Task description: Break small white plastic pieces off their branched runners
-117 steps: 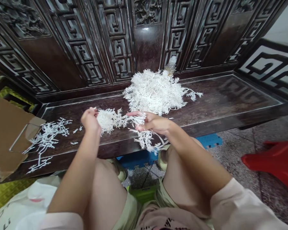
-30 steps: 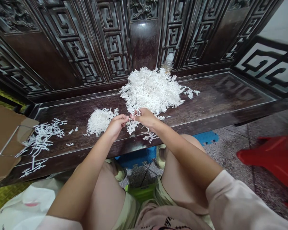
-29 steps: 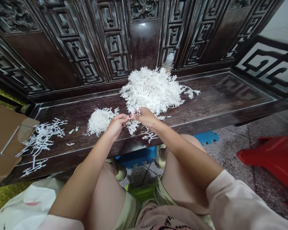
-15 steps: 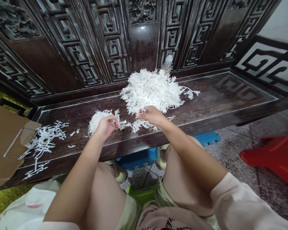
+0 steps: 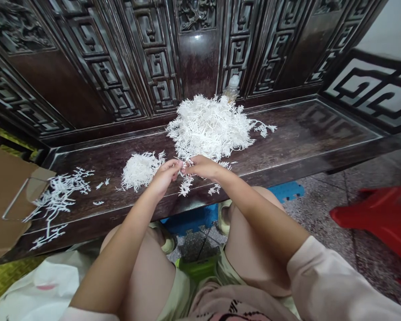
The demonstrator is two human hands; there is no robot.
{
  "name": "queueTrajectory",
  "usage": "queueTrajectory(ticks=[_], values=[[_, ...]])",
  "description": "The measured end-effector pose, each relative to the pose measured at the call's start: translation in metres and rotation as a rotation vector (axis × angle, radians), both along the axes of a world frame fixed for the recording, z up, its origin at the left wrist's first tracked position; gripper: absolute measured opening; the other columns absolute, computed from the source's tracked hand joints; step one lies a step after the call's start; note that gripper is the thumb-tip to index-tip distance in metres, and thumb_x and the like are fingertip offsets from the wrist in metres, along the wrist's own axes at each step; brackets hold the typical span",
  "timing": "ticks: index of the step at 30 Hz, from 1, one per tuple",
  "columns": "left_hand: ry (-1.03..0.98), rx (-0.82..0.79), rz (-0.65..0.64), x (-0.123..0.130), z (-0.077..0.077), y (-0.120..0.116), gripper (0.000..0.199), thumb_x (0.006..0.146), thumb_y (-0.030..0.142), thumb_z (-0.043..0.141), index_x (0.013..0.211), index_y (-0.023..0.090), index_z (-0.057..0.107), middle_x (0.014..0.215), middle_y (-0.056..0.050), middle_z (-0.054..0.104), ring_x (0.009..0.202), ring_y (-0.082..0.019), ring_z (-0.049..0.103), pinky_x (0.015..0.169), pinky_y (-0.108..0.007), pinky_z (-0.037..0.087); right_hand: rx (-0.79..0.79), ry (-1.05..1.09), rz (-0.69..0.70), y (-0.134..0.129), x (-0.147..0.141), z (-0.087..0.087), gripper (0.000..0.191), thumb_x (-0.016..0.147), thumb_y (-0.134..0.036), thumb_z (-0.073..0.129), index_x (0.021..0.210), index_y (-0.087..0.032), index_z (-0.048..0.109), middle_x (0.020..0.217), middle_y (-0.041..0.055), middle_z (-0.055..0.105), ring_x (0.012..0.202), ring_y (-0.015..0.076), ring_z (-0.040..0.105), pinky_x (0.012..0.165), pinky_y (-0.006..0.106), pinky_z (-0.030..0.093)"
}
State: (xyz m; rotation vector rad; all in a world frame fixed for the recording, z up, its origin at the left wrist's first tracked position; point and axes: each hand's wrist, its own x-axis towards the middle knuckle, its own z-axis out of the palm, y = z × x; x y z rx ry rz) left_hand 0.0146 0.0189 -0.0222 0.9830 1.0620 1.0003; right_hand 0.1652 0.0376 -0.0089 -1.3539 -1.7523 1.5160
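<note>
The left hand and right hand meet over the worktop, both half-curled, fingertips together. A thin white branching sprig hangs from the meeting point, its stem hidden by the fingers; which hand actually grips it cannot be told.

Sprig looks feathery and coral-like: pale, brittle-looking, many fine side twigs. Its top runs into the large loose white heap of the same sprigs, which sits just beyond the right hand. A smaller dense white clump lies beside the left hand, nearly touching it. A short stray sprig lies just right of the hanging one. Scattered white pieces lie well left, beside a brown cardboard flap.

The dark polished wooden worktop is backed by a carved lattice panel. A clear plastic bottle stands behind the heap, against the panel.

Against the frame half a second back: the hands were apart then, with a strand stretched between them along the worktop. Now they are closed together, and the strand no longer lies stretched out. The left hand has left the top of the small clump and sits to its right.
</note>
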Motion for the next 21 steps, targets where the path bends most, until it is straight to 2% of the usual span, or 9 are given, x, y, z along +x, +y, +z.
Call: queueTrajectory(ticks=[6,11,14,18,21], values=[[0.094,0.083,0.044,-0.002,-0.001,0.002,0.019,0.068,0.033,0.06,0.063,0.016,0.053,0.047,0.005,0.032,0.043,-0.005,0.027,0.043,-0.019,0.022,-0.024,0.032,0.02,-0.003,0.003,0.008,0.019,0.06,-0.031,0.061,0.067,-0.015,0.056,0.06,-0.0005,0.053,0.06,0.0104,0.046,0.058,0.024,0.033],[0.186,0.142,0.121,-0.008,-0.002,0.005,0.019,0.069,0.033,0.058,0.062,0.016,0.053,0.051,0.004,0.037,0.046,-0.006,0.029,0.044,-0.018,0.024,-0.039,0.168,0.076,-0.007,0.0,0.017,0.025,0.066,-0.041,0.056,0.07,-0.016,0.054,0.067,-0.0008,0.052,0.06,0.009,0.043,0.056,0.022,0.034],[0.191,0.168,0.1,-0.008,-0.002,0.005,0.021,0.071,0.034,0.056,0.061,0.016,0.051,0.053,0.003,0.037,0.048,-0.007,0.03,0.045,-0.018,0.025,0.008,0.167,0.011,-0.007,-0.003,0.015,0.029,0.071,-0.044,0.05,0.065,-0.016,0.051,0.06,-0.0023,0.046,0.056,0.008,0.039,0.053,0.022,0.032],[0.161,0.176,0.13,-0.006,0.0,0.004,0.022,0.072,0.033,0.055,0.06,0.017,0.048,0.05,0.004,0.031,0.047,-0.007,0.027,0.045,-0.019,0.022,0.084,0.191,-0.022,-0.006,-0.007,0.006,0.028,0.068,-0.043,0.054,0.074,-0.016,0.055,0.059,-0.0039,0.044,0.055,0.0076,0.037,0.055,0.022,0.029],[0.156,0.199,0.118,-0.008,0.004,0.003,0.021,0.072,0.033,0.056,0.06,0.016,0.048,0.05,0.004,0.031,0.047,-0.007,0.027,0.046,-0.02,0.022,0.081,0.21,-0.053,-0.007,-0.008,0.004,0.028,0.069,-0.043,0.053,0.077,-0.017,0.055,0.058,-0.004,0.043,0.053,0.0073,0.035,0.054,0.022,0.029]])
